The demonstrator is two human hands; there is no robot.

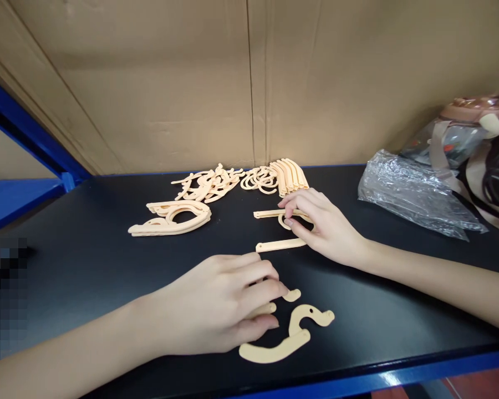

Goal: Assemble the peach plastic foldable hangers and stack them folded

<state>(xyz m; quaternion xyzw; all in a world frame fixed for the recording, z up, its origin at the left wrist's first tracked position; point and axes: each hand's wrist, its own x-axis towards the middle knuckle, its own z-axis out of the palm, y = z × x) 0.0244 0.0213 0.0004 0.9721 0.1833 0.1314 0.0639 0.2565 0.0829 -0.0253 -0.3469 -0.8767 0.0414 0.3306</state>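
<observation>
My left hand (228,302) is low over the front of the black table, its fingers bent around a beige plastic hanger arm (266,309), most of which is hidden. The index fingertip touches the rounded end of a beige piece (291,295). To its right lies a beige hook (305,315) that meets a curved hanger arm (274,352). Farther back, my right hand (322,224) has thumb and index finger pinched at a thin ring-shaped hanger hook (282,221). Straight beige arms, one behind (266,214) and one in front (278,245), extend left from under this hand.
Folded beige hangers (170,218) are stacked at left. Behind lie a loose pile of hooks (210,183), some curved pieces (260,179) and a neat row of arms (291,174). Clear plastic wrap (407,191) and a strapped bottle (457,136) sit at right. Cardboard (170,83) backs the table.
</observation>
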